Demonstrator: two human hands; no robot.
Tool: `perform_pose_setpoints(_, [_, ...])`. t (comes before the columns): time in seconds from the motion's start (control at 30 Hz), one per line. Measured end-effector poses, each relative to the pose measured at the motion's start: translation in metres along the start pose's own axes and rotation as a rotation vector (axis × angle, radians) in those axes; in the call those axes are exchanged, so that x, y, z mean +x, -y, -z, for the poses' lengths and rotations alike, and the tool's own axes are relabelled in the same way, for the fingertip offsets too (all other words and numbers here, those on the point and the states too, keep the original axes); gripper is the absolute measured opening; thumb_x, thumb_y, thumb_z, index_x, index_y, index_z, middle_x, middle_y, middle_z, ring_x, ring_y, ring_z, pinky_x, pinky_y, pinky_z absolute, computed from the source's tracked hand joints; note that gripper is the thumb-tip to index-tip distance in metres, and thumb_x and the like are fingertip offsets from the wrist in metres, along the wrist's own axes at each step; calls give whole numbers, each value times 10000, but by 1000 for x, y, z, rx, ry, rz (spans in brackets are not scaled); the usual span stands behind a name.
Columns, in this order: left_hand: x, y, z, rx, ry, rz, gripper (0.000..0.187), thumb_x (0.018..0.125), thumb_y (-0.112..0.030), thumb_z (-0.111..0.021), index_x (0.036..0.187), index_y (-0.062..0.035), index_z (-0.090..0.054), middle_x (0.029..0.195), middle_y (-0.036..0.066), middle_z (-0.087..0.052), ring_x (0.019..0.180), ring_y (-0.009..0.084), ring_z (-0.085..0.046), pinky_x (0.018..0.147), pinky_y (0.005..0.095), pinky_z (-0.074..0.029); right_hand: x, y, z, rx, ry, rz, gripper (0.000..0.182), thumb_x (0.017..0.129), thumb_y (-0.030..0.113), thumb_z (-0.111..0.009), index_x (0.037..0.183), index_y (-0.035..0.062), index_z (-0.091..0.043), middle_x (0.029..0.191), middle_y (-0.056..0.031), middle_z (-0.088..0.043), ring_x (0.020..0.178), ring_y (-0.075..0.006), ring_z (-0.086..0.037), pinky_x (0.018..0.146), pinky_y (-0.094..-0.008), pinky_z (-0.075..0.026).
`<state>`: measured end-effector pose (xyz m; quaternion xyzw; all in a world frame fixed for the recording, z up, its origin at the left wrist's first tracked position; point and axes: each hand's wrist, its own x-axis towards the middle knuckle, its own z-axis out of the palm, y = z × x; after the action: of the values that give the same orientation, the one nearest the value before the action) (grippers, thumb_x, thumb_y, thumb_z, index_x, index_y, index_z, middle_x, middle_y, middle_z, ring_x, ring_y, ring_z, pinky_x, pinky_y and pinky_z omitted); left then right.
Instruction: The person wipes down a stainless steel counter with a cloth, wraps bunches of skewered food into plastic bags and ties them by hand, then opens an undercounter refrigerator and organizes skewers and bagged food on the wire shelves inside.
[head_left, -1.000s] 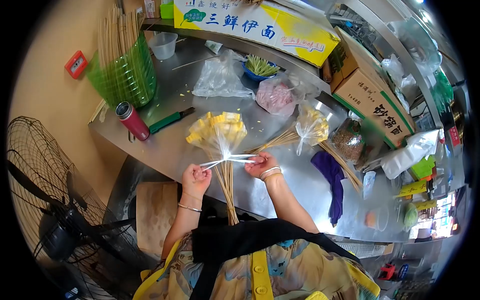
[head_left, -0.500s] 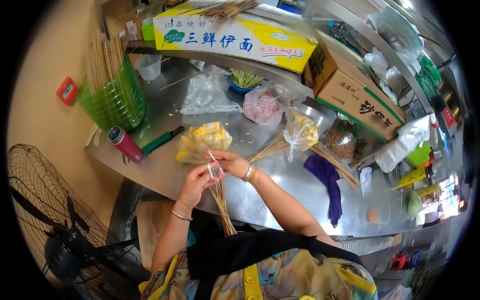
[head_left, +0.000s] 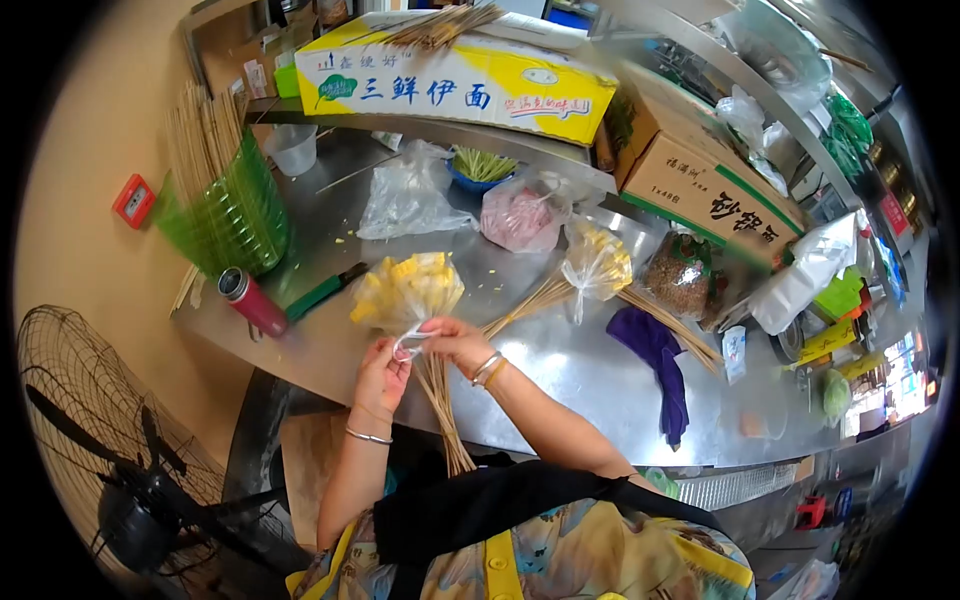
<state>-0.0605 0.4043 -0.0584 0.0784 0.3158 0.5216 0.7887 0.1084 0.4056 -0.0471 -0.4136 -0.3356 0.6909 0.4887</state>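
A bundle of corn skewers (head_left: 408, 285) lies in front of me, its yellow corn heads inside a clear plastic bag (head_left: 412, 340). Bare bamboo sticks (head_left: 440, 408) run from it toward my body. My left hand (head_left: 381, 374) pinches one twisted end of the bag just below the corn. Close beside it on the right, my right hand (head_left: 458, 346) pinches another strand of the bag, which loops between the two hands. A second bagged bundle of corn skewers (head_left: 598, 262) rests farther right, its bag gathered into a tail.
A red flask (head_left: 252, 302) and a green-handled knife (head_left: 322, 294) lie left, near a green basket of sticks (head_left: 235, 215). Beyond the corn are a plastic bag (head_left: 410, 195), bagged pink food (head_left: 520, 215) and a blue bowl (head_left: 480, 180). A purple cloth (head_left: 655, 360) lies right.
Both hands have shifted slightly down, and the bag strands between them are drawn into a loop. The plastic now gathers more tightly under the corn heads.
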Motion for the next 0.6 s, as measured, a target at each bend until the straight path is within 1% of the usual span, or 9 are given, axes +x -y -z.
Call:
perform_pose_setpoints(0.1, [-9,-3,28,-136,-158,10,84,868,-100,-553,786,-91,-536,659,-14,-492,601,112,-492,705,283,-470,-2,-2,23,589,-244,-153,112,766,38,-627,806,101,-543,638,5,-522,474,-56,-431,405,-200,-323])
perform_pose_setpoints(0.13, [-11,-6,40,-132,-174,6,84,868,-100,-553,786,-91,-536,659,-14,-492,601,112,-492,705,283,-470,-3,-6,41,745,-185,-238,120,776,55,-620,767,102,-510,609,6,-480,470,-71,-387,422,-207,-307])
perform_pose_setpoints(0.27, [-1,-6,80,-362,43,157,66,854,-126,-580,803,-105,-545,684,-9,-496,640,110,-485,703,295,-459,-14,-5,68,994,-262,-405,168,790,85,-610,715,103,-460,548,6,-412,458,-97,-294,430,-225,-262])
perform_pose_setpoints(0.33, [3,-1,86,-359,125,167,67,849,-133,-590,807,-106,-544,703,-8,-501,669,106,-490,707,294,-455,-20,-15,71,946,-254,-373,135,803,98,-613,752,94,-488,560,-3,-447,460,-88,-349,426,-215,-290])
perform_pose_setpoints(0.4, [-6,7,56,-80,-196,-8,79,835,-144,-607,854,-118,-534,679,-21,-481,707,101,-491,701,293,-454,-34,-2,63,226,-356,-98,108,823,119,-610,805,77,-512,600,-28,-499,474,-89,-429,429,-215,-348])
perform_pose_setpoints(0.43, [-21,9,34,21,-231,-40,126,827,-149,-615,907,-125,-521,745,-19,-514,720,105,-492,724,291,-464,-36,2,71,174,-365,-81,164,818,178,-636,854,63,-524,644,-54,-544,497,-108,-490,431,-225,-393])
perform_pose_setpoints(0.5, [-34,22,30,107,-142,149,139,843,-177,-597,934,-125,-505,858,19,-551,790,141,-504,776,322,-470,-34,6,91,59,-613,-41,202,804,205,-653,852,59,-523,644,-61,-548,499,-122,-498,429,-241,-404])
perform_pose_setpoints(0.53, [-18,38,55,150,122,340,153,865,-225,-569,942,-111,-503,948,72,-558,874,201,-516,828,411,-464,-25,6,104,-61,-833,-28,239,790,232,-671,850,55,-522,643,-68,-552,500,-135,-506,427,-256,-415])
perform_pose_setpoints(0.6, [-50,48,2,138,46,536,195,883,-254,-544,974,-83,-524,929,76,-561,836,247,-562,810,465,-465,18,-23,154,-79,-992,-30,290,772,260,-688,844,40,-513,638,-72,-543,490,-163,-510,410,-273,-422])
